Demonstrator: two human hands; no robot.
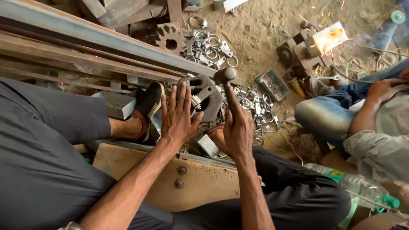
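Observation:
My right hand [238,130] grips the handle of a hammer whose dark steel head [225,75] points up over a heavy dark iron block [204,91]. My left hand [179,117] lies flat with fingers spread against the left side of that block, beside a small metal bracket [203,94] resting on it. Both forearms reach in from the bottom of the view, between my knees in dark trousers.
Long rusty steel bars [85,47] run across the upper left. A gear wheel [170,41] and piles of metal ring clamps [208,47] lie on sandy ground. A seated person [362,123] at right works near bright sparks [330,37]. A plastic bottle [358,185] lies lower right.

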